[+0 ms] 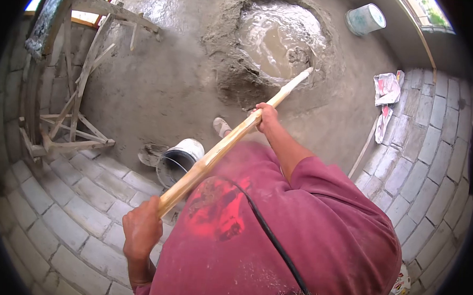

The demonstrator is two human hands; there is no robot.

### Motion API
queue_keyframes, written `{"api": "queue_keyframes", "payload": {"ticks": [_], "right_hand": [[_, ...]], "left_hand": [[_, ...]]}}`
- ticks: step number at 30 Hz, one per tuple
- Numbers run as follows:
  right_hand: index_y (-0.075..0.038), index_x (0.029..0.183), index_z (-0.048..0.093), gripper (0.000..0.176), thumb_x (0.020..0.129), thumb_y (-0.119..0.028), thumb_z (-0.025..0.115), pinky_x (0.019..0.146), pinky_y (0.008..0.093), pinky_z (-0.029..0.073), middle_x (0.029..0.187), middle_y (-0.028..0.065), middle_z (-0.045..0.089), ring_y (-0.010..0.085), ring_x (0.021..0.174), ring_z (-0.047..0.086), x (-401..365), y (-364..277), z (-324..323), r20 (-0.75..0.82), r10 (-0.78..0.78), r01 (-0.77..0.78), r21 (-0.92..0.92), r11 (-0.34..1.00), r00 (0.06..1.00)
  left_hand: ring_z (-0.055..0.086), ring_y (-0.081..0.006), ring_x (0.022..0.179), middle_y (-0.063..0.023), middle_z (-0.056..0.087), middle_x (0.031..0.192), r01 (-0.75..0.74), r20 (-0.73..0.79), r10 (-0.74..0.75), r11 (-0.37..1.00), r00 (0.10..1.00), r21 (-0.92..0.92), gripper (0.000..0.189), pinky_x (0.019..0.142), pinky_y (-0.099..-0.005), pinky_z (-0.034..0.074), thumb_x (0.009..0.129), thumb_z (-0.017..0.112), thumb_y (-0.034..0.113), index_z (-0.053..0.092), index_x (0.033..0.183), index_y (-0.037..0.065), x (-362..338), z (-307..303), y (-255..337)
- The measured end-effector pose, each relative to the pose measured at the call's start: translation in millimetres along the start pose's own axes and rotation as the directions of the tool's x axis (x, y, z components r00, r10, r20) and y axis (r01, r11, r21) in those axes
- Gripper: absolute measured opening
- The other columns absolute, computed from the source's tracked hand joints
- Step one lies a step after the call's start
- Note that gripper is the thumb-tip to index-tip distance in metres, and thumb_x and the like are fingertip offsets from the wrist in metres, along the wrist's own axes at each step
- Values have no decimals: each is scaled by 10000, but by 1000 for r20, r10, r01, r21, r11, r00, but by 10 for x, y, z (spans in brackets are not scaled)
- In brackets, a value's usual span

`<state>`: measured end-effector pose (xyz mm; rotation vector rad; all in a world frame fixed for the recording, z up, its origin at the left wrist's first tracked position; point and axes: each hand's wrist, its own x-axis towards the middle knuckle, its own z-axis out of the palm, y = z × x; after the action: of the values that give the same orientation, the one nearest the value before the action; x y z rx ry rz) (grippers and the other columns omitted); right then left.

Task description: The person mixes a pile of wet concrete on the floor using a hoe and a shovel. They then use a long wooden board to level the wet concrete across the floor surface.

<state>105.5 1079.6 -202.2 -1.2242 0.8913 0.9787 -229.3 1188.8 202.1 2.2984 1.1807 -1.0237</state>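
Observation:
A long pale wooden pole (219, 151) slants across my body from lower left to upper right. My left hand (142, 226) is wrapped round its lower end. Further up the pole, near its middle, my right hand (267, 117) grips it with closed fingers. The far end of the pole reaches the lower right edge of a ring of wet grey mortar (227, 68). Inside the ring lies a pool of murky water (275, 36), with a lump of mortar (298, 56) by the pole's tip. The tool head there is mostly hidden.
A bucket (186, 156) stands by my foot (221, 127), and another bucket (365, 19) lies tilted at upper right. Wooden trestles (81, 88) stand at left. Torn sacking (388, 91) lies on the blocks (411, 134) at right, near a thin stick (364, 148).

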Motion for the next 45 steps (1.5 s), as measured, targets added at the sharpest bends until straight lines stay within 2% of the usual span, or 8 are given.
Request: {"api": "queue_keyframes", "payload": {"ticks": [13, 19, 23, 27, 29, 34, 39, 45], "right_hand": [[50, 933, 499, 178, 787, 40, 602, 533, 419, 547, 717, 161, 562, 282, 578, 599, -317, 241, 749, -25, -124, 124, -22, 992, 992], [55, 938, 509, 188, 781, 25, 608, 554, 424, 548, 728, 162, 577, 288, 590, 610, -22, -248, 856, -93, -203, 195, -88, 977, 975], [38, 961, 508, 209, 781, 15, 612, 572, 414, 553, 730, 145, 579, 279, 606, 617, 398, -376, 859, -165, -160, 144, -107, 984, 973], [20, 1001, 495, 235, 796, -2, 607, 585, 395, 553, 716, 122, 559, 264, 608, 609, 863, -264, 977, -191, -119, 107, -73, 992, 974], [7, 999, 495, 226, 801, -4, 603, 583, 389, 551, 712, 121, 556, 257, 602, 599, 990, -297, 1101, -116, -116, 117, 0, 993, 986], [-38, 879, 492, 140, 804, -34, 610, 584, 385, 540, 676, 99, 522, 249, 583, 562, 804, -101, 1520, -83, -65, 81, 200, 976, 994], [-27, 952, 482, 205, 800, -3, 619, 616, 416, 561, 725, 102, 536, 245, 615, 580, 649, -10, 1803, -45, 35, -19, 309, 951, 998], [-44, 836, 487, 127, 802, -41, 609, 575, 374, 529, 680, 91, 514, 227, 574, 535, 562, 28, 2318, -141, 4, 49, 372, 927, 990]], "left_hand": [[632, -412, 819, -159, 659, 816, -83, -127, 85, 996, 988, 22, 247, 716, -528, 465, 727, 643, 31, 546, 947, 84, 270, -315, -962], [642, -414, 865, -166, 674, 843, -132, 54, 131, 991, 990, 25, 242, 745, -528, 480, 768, 625, 51, 545, 994, 80, 987, -499, -808], [653, -422, 836, -167, 680, 849, -273, 43, 272, 962, 961, 21, 248, 729, -527, 500, 776, 632, 74, 525, 1000, 75, 1446, -687, -716], [661, -418, 764, -158, 681, 852, -361, 65, 356, 927, 932, 103, 257, 642, -538, 507, 774, 646, 94, 502, 988, 83, 1932, -882, -723], [651, -436, 799, -175, 680, 868, -330, 91, 323, 941, 942, 77, 274, 688, -550, 498, 775, 651, 107, 496, 1000, 80, 2114, -1065, -777], [646, -416, 755, -147, 643, 834, -319, 60, 314, 939, 948, 129, 303, 645, -537, 493, 761, 666, 83, 496, 1012, 106, 2332, -1819, -1064], [647, -392, 730, -124, 629, 823, -342, 54, 338, 923, 940, 174, 331, 616, -518, 490, 722, 675, 56, 490, 990, 109, 2433, -2254, -1249], [659, -365, 730, -106, 632, 828, -356, 76, 349, 893, 934, 274, 313, 611, -498, 492, 737, 696, 62, 520, 992, 104, 2649, -2727, -1381]]}}
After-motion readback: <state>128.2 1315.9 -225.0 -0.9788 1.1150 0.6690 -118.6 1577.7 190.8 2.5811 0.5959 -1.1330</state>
